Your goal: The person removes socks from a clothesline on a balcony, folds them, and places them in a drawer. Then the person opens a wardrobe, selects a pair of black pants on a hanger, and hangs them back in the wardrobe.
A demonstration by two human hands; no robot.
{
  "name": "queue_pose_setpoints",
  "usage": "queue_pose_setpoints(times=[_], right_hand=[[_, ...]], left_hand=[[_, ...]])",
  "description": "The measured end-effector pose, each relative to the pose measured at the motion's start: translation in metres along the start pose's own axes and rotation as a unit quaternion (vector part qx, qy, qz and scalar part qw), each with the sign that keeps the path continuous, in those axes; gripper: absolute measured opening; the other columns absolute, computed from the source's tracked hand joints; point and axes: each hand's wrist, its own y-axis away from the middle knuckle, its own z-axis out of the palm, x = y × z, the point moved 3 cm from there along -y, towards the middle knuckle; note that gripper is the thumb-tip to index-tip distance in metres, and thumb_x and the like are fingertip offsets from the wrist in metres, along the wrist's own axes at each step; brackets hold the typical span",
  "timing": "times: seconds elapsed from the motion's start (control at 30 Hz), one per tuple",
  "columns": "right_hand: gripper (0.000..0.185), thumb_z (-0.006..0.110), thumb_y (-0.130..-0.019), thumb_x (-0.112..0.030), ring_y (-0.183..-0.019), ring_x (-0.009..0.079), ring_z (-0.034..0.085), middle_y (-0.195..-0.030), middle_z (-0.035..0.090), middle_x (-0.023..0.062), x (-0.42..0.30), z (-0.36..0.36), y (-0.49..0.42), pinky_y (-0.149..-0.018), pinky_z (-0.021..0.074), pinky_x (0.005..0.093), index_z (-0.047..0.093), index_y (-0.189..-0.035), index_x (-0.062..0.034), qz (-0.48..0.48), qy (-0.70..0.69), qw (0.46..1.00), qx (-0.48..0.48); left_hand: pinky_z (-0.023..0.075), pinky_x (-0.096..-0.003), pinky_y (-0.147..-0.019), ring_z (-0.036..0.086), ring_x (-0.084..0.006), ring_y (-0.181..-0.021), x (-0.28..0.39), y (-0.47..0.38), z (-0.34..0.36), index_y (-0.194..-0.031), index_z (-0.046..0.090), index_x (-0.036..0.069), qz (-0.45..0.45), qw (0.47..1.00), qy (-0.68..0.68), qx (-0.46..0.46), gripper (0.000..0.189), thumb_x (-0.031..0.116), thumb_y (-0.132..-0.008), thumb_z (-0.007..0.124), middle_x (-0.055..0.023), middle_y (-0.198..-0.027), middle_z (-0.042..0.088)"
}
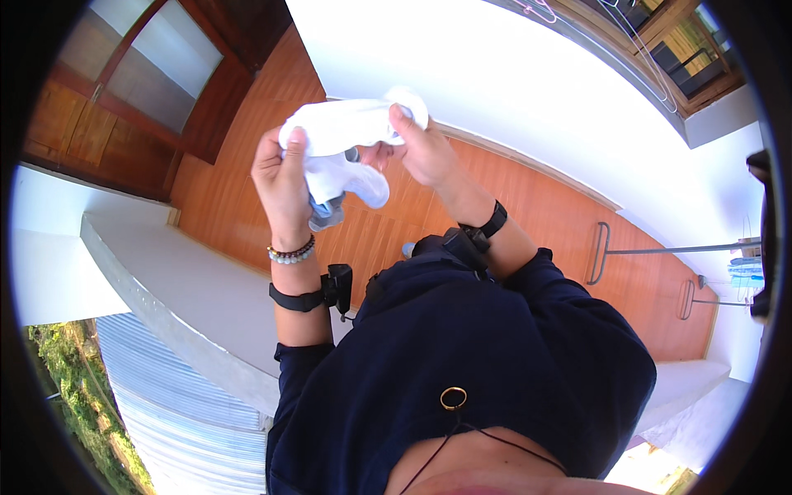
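A white sock [346, 125] is stretched sideways between my two hands, above the floor. My left hand [279, 179] grips its left end, thumb on top. Bunched under that same hand hang more socks: a white one [346, 179] with a pale bluish end, and a grey and light-blue piece [327, 213] partly hidden behind it. At the other end, my right hand [426, 151] pinches the white sock between thumb and fingers, its lower fingers blurred. Both wrists wear black straps with small devices.
Reddish-brown wood-look flooring [383, 241] runs along a white wall [470, 74]. A wooden door with glass panes [167, 55] stands at upper left, a ledge [185, 278] at left. Metal stand legs [668, 250] and folded blue cloths [745, 272] are at right. Hangers [656, 80] hang upper right.
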Motion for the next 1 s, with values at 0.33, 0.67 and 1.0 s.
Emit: queue_pose_setpoints(times=[0.33,0.67,1.0], right_hand=[[0.021,0.064,-0.095,-0.016,-0.084,0.0172,0.068,-0.096,0.070,0.0114,0.001,-0.040,-0.017,-0.071,0.0545,0.0304,0.069,-0.100,0.0035,-0.059,0.146,0.963,0.219],[0.026,0.059,-0.095,-0.014,-0.107,0.0248,0.063,-0.114,0.065,0.0126,0.021,-0.045,-0.033,-0.091,0.0520,0.0382,0.060,-0.115,0.0022,0.108,-0.392,0.906,0.120],[0.039,0.058,-0.098,-0.027,-0.109,0.0183,0.061,-0.117,0.065,0.0091,0.009,-0.052,-0.038,-0.092,0.0495,0.0351,0.060,-0.127,0.0005,0.043,-0.073,0.989,0.125]], left_hand=[[0.0529,-0.0266,-0.065,0.064,-0.0120,-0.075,0.013,-0.007,-0.063,-0.099,0.062,0.008,0.041,0.995,0.009,0.090,0.022,0.030,-0.096,0.062,-0.0043,-0.088,0.068],[0.0533,-0.0274,-0.071,0.065,-0.0142,-0.081,0.000,-0.005,-0.089,-0.099,0.060,0.007,0.022,0.991,0.054,0.123,0.016,0.023,-0.097,0.061,-0.0061,-0.092,0.067],[0.0550,-0.0299,-0.074,0.065,-0.0162,-0.085,-0.014,-0.007,-0.108,-0.101,0.061,0.006,0.011,0.982,0.119,0.145,0.016,0.022,-0.098,0.060,-0.0073,-0.094,0.067]])
